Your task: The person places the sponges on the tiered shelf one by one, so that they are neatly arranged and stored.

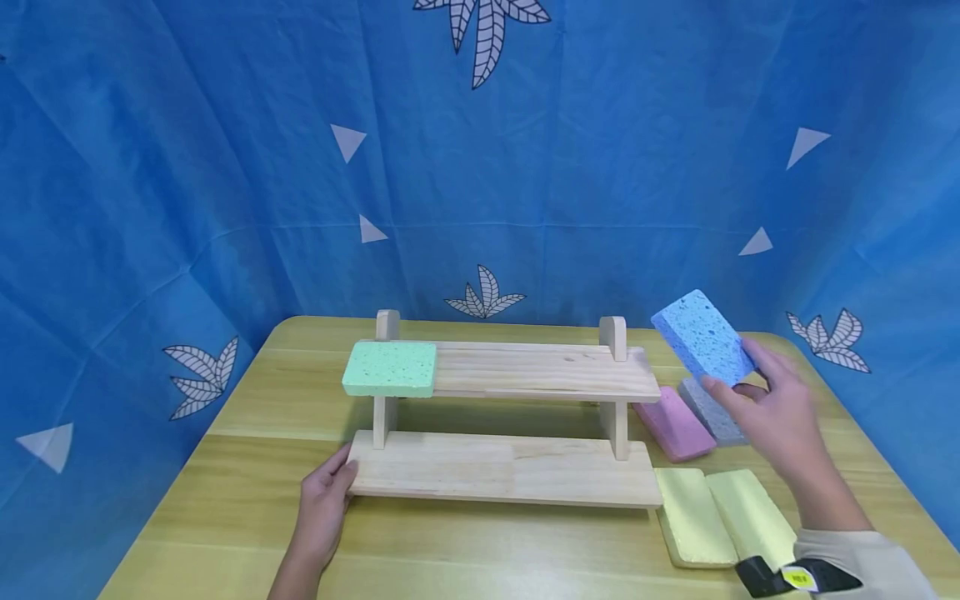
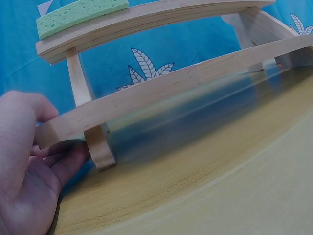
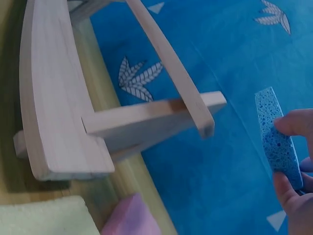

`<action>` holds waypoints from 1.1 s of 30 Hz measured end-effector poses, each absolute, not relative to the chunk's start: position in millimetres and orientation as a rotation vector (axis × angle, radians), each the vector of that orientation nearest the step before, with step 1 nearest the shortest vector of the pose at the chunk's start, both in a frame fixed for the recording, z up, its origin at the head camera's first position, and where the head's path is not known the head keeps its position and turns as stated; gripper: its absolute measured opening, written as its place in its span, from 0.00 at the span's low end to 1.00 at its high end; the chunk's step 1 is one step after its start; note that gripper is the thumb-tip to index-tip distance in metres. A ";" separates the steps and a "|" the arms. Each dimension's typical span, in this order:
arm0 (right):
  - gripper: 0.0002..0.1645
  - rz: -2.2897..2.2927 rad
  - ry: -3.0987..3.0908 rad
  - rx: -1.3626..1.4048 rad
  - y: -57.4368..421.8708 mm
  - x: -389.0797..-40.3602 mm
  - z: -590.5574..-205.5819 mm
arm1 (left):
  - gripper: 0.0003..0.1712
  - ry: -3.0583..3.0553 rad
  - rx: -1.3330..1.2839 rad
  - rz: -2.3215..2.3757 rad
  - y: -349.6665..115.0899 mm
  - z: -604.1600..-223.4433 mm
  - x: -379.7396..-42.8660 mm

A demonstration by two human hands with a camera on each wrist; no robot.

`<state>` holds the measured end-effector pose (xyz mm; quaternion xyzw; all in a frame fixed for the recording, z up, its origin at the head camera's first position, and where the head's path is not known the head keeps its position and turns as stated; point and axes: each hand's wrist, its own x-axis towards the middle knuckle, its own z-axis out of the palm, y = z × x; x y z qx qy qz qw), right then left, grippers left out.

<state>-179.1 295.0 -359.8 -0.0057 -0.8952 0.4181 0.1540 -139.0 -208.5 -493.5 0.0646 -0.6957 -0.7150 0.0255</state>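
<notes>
A light wooden two-tier shelf (image 1: 510,471) stands on the table. My left hand (image 1: 324,500) grips the left end of its lower board; in the left wrist view the thumb lies over the board and the fingers reach beneath. On the left end of the upper board lies a green sponge (image 1: 390,368). Up in the air, right of the shelf, my right hand (image 1: 780,417) pinches a blue sponge (image 1: 703,333) by its lower right edge. The right wrist view shows that sponge (image 3: 276,137) edge-on between thumb and fingers.
Right of the shelf lie a pink sponge (image 1: 675,423) and a grey-blue sponge (image 1: 711,412), partly behind my right hand. Nearer the front are two pale yellow sponges (image 1: 693,517) side by side. A blue cloth (image 1: 562,167) with leaf prints hangs behind the wooden table (image 1: 247,475).
</notes>
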 end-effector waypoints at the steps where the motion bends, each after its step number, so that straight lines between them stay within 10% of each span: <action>1: 0.45 1.202 -2.559 0.009 292.2 -178.9 -358.7 | 0.29 -2.149 0.199 -2.212 -208.3 -493.3 -138.8; 33: 0.41 1.062 -2.748 0.466 227.1 -190.3 -361.7 | 0.28 -2.149 0.244 -2.194 -206.5 -492.9 -138.5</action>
